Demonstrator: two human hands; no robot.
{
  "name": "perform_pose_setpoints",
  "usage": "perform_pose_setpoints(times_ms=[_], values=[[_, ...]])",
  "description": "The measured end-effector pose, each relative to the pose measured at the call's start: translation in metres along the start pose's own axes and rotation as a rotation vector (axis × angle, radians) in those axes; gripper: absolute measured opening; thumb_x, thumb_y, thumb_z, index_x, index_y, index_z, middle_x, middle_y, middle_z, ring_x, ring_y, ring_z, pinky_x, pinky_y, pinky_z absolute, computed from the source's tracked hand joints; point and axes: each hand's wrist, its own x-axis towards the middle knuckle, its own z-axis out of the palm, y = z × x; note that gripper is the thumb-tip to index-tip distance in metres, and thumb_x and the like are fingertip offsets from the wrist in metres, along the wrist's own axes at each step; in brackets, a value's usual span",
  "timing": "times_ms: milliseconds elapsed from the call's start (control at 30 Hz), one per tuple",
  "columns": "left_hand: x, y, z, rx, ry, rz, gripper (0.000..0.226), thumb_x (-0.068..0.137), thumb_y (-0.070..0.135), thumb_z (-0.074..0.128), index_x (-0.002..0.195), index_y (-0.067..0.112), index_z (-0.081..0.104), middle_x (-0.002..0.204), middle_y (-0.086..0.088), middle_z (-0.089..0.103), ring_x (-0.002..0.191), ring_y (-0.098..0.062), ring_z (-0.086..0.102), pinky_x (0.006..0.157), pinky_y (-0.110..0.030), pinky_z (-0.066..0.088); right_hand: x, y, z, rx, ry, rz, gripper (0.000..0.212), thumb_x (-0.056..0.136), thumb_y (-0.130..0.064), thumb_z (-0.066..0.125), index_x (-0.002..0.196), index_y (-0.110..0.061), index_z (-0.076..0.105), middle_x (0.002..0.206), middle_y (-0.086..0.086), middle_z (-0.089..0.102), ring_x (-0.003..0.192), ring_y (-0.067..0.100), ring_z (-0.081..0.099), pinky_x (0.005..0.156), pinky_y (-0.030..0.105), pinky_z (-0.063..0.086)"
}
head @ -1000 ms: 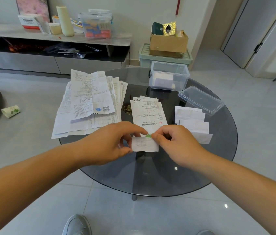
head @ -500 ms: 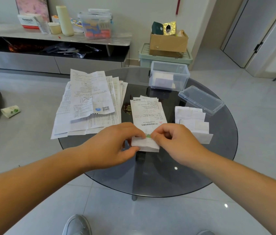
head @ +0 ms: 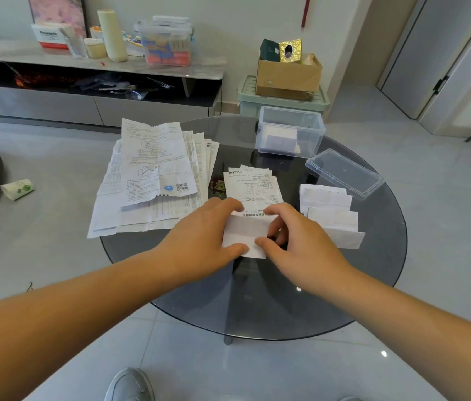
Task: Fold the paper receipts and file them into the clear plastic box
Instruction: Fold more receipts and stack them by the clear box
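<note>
Head view: white receipt (head: 246, 230), folded, one crease across, print seemingly faint.

Both forearms run out of frame at the lower corners. The left hand (head: 199, 238), pinching the folded receipt (head: 245, 235), covers its left edge; the fingers (head: 280, 211) of the right hand (head: 306, 247) hide its right edge. Behind them, the near end of a printed receipt stack (head: 253, 189) is covered, its text too small to read. A dark, gold-patterned item (head: 216, 188) lies mostly under papers on the counter (head: 257, 299). Inside the clear plastic box (head: 290, 131), contents show only as pale shapes. A grey shoe (head: 130, 384) is cut by the bottom edge.
</note>
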Motion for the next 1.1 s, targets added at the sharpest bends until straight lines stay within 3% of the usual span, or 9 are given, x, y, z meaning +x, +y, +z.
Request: perform_pose_setpoints(times_ms=[67, 133, 267, 333, 500, 733, 967, 1100], values=[[0.000, -0.001, 0.002, -0.007, 0.043, -0.009, 0.074, 0.081, 0.046, 0.076, 0.142, 0.029, 0.036, 0.126, 0.008, 0.045, 0.103, -0.009, 0.050, 0.090, -0.026, 0.051, 0.002, -0.001, 0.004, -0.081, 0.027, 0.031, 0.062, 0.088, -0.045, 0.071, 0.139, -0.034, 0.036, 0.109, -0.016, 0.050, 0.094, 0.009, 0.054, 0.083, 0.026, 0.053], [0.000, -0.002, 0.002, -0.012, 0.056, -0.002, 0.074, 0.080, 0.047, 0.077, 0.139, 0.028, 0.037, 0.129, 0.006, 0.043, 0.109, -0.011, 0.049, 0.093, -0.026, 0.049, 0.002, -0.002, 0.005, -0.086, 0.053, 0.044, 0.064, 0.086, -0.044, 0.073, 0.136, -0.034, 0.034, 0.115, -0.014, 0.044, 0.098, 0.009, 0.051, 0.085, 0.027, 0.053], [-0.001, -0.003, 0.000, 0.068, 0.013, 0.060, 0.047, 0.084, 0.049, 0.072, 0.121, 0.031, 0.049, 0.126, 0.006, 0.046, 0.111, -0.013, 0.047, 0.096, -0.029, 0.046, -0.004, -0.003, 0.006, -0.186, 0.041, -0.154, 0.026, 0.092, -0.031, 0.069, 0.110, -0.028, 0.051, 0.114, -0.013, 0.039, 0.104, 0.005, 0.042, 0.084, 0.017, 0.043], [-0.001, -0.004, -0.002, 0.115, -0.023, 0.072, 0.038, 0.085, 0.053, 0.068, 0.115, 0.034, 0.055, 0.124, 0.008, 0.049, 0.109, -0.012, 0.046, 0.095, -0.028, 0.044, -0.009, -0.001, 0.008, -0.246, 0.016, -0.239, 0.011, 0.096, -0.029, 0.063, 0.105, -0.025, 0.061, 0.111, -0.012, 0.048, 0.105, 0.004, 0.038, 0.083, 0.014, 0.036], [-0.001, -0.002, -0.006, 0.150, -0.088, 0.065, 0.048, 0.085, 0.061, 0.064, 0.125, 0.036, 0.056, 0.129, 0.009, 0.049, 0.114, -0.012, 0.046, 0.098, -0.029, 0.043, -0.013, 0.006, 0.012, -0.304, 0.001, -0.329, 0.013, 0.095, -0.026, 0.064, 0.105, -0.022, 0.072, 0.112, -0.009, 0.065, 0.107, 0.013, 0.050, 0.087, 0.020, 0.042], [-0.009, 0.002, -0.014, 0.239, -0.173, 0.089, 0.056, 0.083, 0.070, 0.059, 0.129, 0.038, 0.056, 0.121, 0.011, 0.046, 0.112, -0.011, 0.043, 0.098, -0.029, 0.040, -0.021, 0.005, 0.007, -0.322, -0.022, -0.422, 0.014, 0.087, -0.020, 0.065, 0.096, -0.023, 0.076, 0.111, -0.009, 0.071, 0.103, 0.015, 0.060, 0.087, 0.032, 0.051], [-0.019, 0.001, -0.023, 0.263, -0.313, 0.234, 0.063, 0.083, 0.072, 0.057, 0.136, 0.037, 0.056, 0.116, 0.016, 0.044, 0.109, -0.004, 0.039, 0.096, -0.027, 0.040, -0.033, 0.006, -0.005, -0.250, -0.169, -0.447, 0.021, 0.087, -0.040, 0.061, 0.091, -0.025, 0.074, 0.115, -0.013, 0.069, 0.107, 0.004, 0.054, 0.090, 0.024, 0.049], [-0.026, 0.000, -0.025, 0.269, -0.319, 0.403, 0.058, 0.086, 0.073, 0.053, 0.129, 0.036, 0.063, 0.132, 0.019, 0.047, 0.123, -0.001, 0.038, 0.104, -0.026, 0.037, -0.038, 0.008, -0.014, -0.254, -0.201, -0.491, 0.031, 0.088, -0.051, 0.058, 0.092, -0.024, 0.073, 0.115, -0.011, 0.068, 0.107, 0.006, 0.055, 0.088, 0.027, 0.051]])
